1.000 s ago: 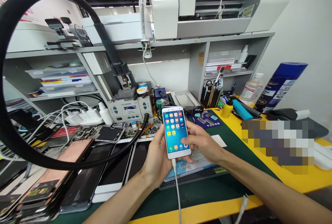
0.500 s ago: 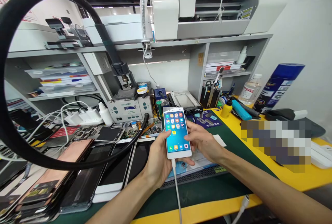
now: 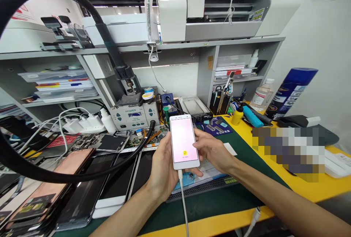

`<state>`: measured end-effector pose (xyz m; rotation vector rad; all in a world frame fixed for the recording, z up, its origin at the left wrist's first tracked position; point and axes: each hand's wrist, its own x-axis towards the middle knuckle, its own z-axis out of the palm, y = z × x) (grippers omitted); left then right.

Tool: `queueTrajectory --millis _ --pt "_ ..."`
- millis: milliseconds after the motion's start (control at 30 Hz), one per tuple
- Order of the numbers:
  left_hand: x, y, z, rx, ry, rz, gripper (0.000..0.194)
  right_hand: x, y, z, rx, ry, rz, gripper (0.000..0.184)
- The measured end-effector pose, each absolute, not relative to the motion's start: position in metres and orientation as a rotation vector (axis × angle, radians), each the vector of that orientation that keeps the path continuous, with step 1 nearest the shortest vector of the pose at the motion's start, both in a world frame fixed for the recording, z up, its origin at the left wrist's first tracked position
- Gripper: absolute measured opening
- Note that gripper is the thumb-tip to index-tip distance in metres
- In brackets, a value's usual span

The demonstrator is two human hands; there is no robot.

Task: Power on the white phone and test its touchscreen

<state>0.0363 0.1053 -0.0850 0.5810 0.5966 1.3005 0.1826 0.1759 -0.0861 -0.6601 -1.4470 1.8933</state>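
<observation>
A white smartphone [image 3: 185,142] is held upright over the bench, its lit screen pale pink with a small yellow icon low down. My left hand [image 3: 163,171] is closed around its left side, with the thumb along the edge. At its right edge is my right hand [image 3: 212,149], fingers curled behind the phone and thumb bent over the side of the screen. A white charging cable [image 3: 183,196] is plugged into the phone's bottom and hangs toward the bench's front edge.
Several phones and screens [image 3: 74,189] lie stacked at the left. Behind them stands a grey rework station [image 3: 131,116], with a black hose [image 3: 82,178] looping across. A yellow bottle [image 3: 237,115] and a blue spray can [image 3: 290,94] stand at the right. A cable plug [image 3: 256,213] hangs at the front edge.
The phone's screen has gone from a home page of app icons to a pale pink page with a yellow icon. My left thumb has moved off the screen to the edge.
</observation>
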Motion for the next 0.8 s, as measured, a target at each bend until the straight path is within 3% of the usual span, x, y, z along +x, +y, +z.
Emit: queueTrajectory --millis 267,533,800 --pt "0.0361 0.1065 -0.0870 0.565 0.579 1.296 0.059 0.1840 0.1774 -0.0888 -0.637 -1.458 1.920 0.053" --pt "0.0361 0.1064 -0.0843 0.574 0.570 1.279 0.062 0.1807 0.1778 -0.0861 -0.727 -1.332 1.956 0.023" --pt "0.0370 0.1066 -0.0843 0.586 0.578 1.271 0.062 0.1795 0.1786 -0.0886 -0.742 -1.302 1.975 0.022"
